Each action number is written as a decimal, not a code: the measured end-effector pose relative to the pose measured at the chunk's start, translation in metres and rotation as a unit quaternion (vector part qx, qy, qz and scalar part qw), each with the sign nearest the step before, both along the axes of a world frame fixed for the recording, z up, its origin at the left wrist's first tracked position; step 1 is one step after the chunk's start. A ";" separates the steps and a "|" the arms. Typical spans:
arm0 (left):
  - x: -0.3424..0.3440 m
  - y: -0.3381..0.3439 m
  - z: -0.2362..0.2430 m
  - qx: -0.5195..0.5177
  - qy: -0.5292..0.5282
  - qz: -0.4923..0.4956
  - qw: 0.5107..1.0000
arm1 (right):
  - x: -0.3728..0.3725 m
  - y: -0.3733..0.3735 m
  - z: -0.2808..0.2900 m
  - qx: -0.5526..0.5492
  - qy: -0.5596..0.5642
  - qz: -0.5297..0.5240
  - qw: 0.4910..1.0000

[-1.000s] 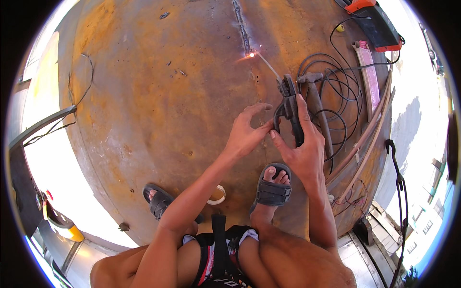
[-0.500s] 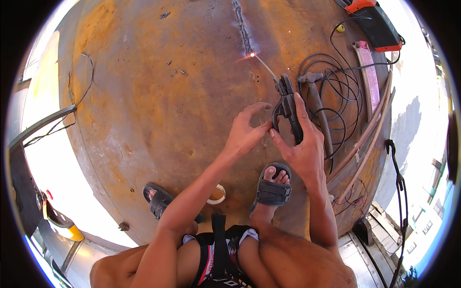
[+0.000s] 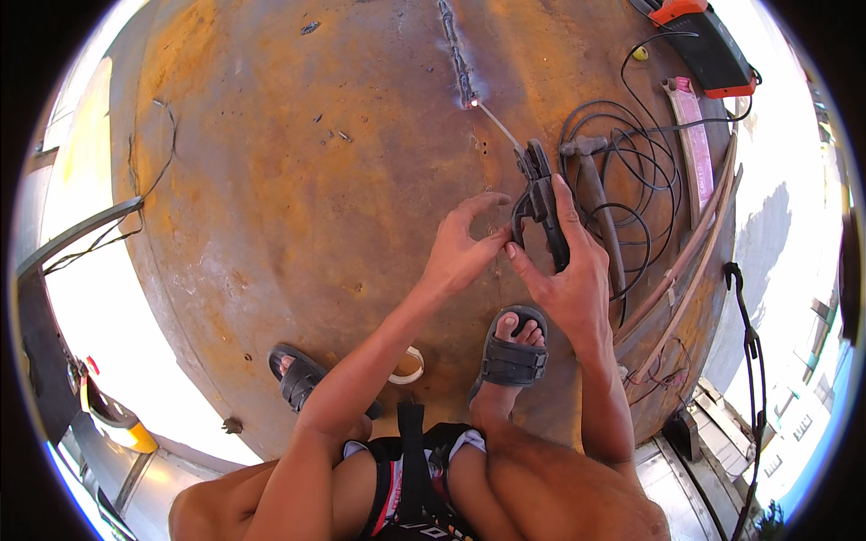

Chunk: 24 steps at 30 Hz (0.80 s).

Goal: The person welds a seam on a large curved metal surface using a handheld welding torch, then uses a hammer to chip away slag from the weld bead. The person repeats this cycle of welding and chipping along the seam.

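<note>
My right hand [image 3: 575, 278] is wrapped round a black welding electrode holder [image 3: 544, 203], its index finger stretched along the side. A thin welding rod [image 3: 502, 126] juts from the jaws toward the far left. Its glowing tip meets the steel plate [image 3: 298, 207] at the near end of a dark, rough weld seam [image 3: 456, 56]. My left hand [image 3: 462, 245] reaches in from the left with fingers curved and apart; its thumb appears to touch the holder's lever. Just right of the holder lies a hammer [image 3: 595, 185] with a long handle.
Black cable [image 3: 645, 194] lies coiled to the right, near a pink rod packet [image 3: 693, 149] and an orange-and-black machine [image 3: 708, 50]. A white ring [image 3: 408, 366] sits between my sandalled feet. Long strips [image 3: 681, 261] run along the right edge. A dark bar [image 3: 81, 236] crosses the left edge.
The bright glow at the rod's tip has shrunk, and the orange light on the plate around it has faded. Both hands and the holder stay in place.
</note>
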<state>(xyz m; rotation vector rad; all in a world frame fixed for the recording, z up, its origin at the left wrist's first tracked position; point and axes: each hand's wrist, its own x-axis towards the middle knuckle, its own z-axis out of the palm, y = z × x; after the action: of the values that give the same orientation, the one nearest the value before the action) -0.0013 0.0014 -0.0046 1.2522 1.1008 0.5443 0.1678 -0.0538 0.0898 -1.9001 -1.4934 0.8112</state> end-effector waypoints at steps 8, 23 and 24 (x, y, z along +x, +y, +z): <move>0.000 0.000 0.002 -0.010 0.002 0.004 1.000 | 0.000 0.001 -0.001 0.007 0.009 0.001 1.000; -0.001 -0.001 -0.001 -0.019 0.000 0.014 1.000 | -0.002 0.002 0.002 -0.018 0.010 0.004 1.000; -0.001 -0.002 -0.003 -0.015 0.002 0.016 1.000 | -0.002 0.002 0.001 -0.017 0.011 0.005 1.000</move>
<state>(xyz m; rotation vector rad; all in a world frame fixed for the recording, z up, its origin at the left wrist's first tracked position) -0.0028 -0.0002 -0.0072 1.2106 1.1304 0.5477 0.1655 -0.0514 0.0910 -1.9031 -1.4851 0.8652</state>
